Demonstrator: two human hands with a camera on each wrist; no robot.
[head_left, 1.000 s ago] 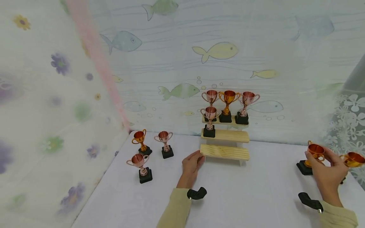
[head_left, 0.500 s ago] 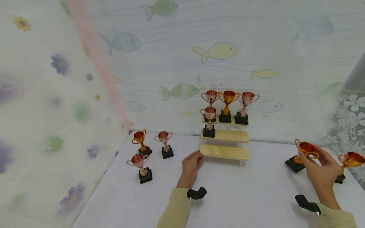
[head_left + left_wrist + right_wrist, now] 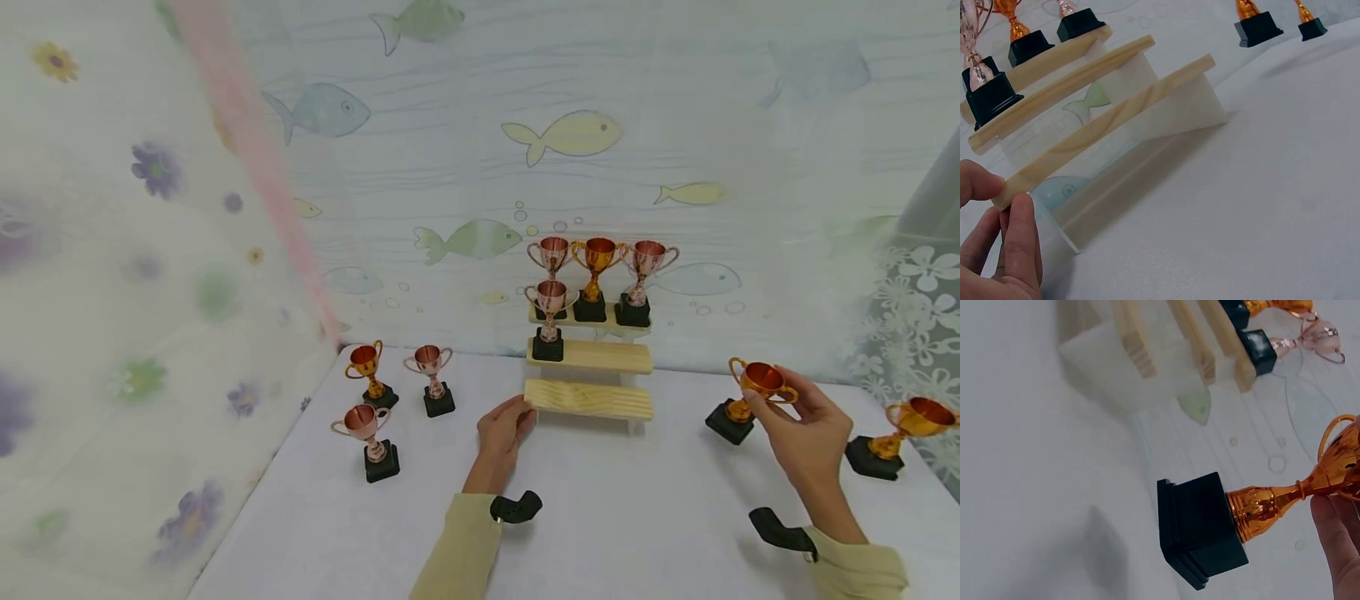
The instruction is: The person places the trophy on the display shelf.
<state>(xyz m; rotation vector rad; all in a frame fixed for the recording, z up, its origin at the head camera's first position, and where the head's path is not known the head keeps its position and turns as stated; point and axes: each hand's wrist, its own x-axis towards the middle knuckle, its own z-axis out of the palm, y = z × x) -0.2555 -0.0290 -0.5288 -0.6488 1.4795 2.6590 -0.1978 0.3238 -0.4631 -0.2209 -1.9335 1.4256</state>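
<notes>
In the head view my right hand [image 3: 806,429] grips a gold trophy cup [image 3: 763,379] by its bowl and tilts it. Its black square base [image 3: 1200,528] hangs above the table in the right wrist view. With thumb and fingers, my left hand [image 3: 501,437] pinches the left end of the lowest step of a three-step wooden display stand [image 3: 588,400]. On the top step stand two rose-gold trophies and a gold trophy [image 3: 598,257] between them. The middle step bears one rose-gold trophy [image 3: 551,298] at its left end.
Another gold trophy [image 3: 921,417] stands at the table's right side. To the left are a gold trophy [image 3: 365,362] and two rose-gold ones, the nearer rose-gold trophy [image 3: 362,423] in front. Behind the white table [image 3: 637,517] hangs a fish-print curtain [image 3: 450,150].
My right hand has carried the gold trophy leftward from the right side, away from the other gold trophy there. The left hand keeps its hold on the stand.
</notes>
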